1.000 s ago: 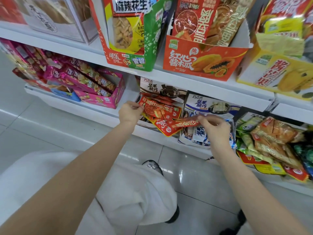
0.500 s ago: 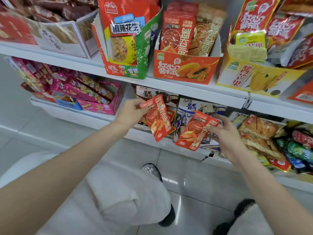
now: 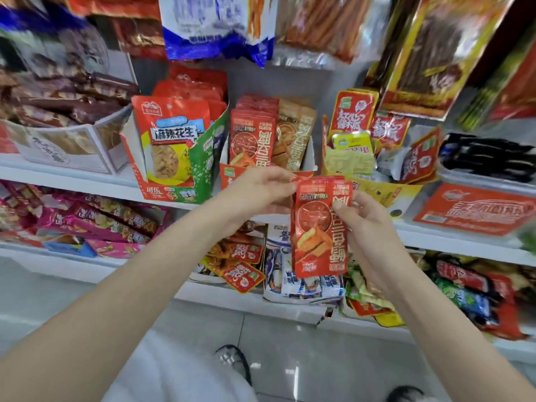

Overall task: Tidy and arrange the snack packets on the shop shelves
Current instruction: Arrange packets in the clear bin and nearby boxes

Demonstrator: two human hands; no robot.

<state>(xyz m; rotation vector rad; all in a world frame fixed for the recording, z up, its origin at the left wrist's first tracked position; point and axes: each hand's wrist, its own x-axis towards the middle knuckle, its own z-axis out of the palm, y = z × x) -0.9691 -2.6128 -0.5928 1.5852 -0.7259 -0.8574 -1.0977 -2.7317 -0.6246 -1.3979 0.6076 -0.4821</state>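
Note:
A small stack of red snack packets (image 3: 317, 227) stands upright between my hands, in front of the middle shelf. My left hand (image 3: 258, 190) pinches the stack's top left corner. My right hand (image 3: 364, 219) grips its right edge, thumb on the front. Just behind, an open display box (image 3: 309, 158) on the middle shelf holds matching red packets (image 3: 251, 137) and tan packets (image 3: 294, 134), all upright. More loose red packets (image 3: 242, 275) lie on the bottom shelf below.
A green and red box of peanut packets (image 3: 177, 149) stands left of the display box; a yellow box of mixed packets (image 3: 377, 175) stands to its right. Pink packets (image 3: 95, 221) fill the lower left shelf. Hanging bags (image 3: 217, 24) crowd the top. My shoe (image 3: 232, 361) shows on the tiled floor.
Both hands rose from the bottom shelf, each with a red packet, and brought them together into one upright stack at middle-shelf height. The view tilted upward.

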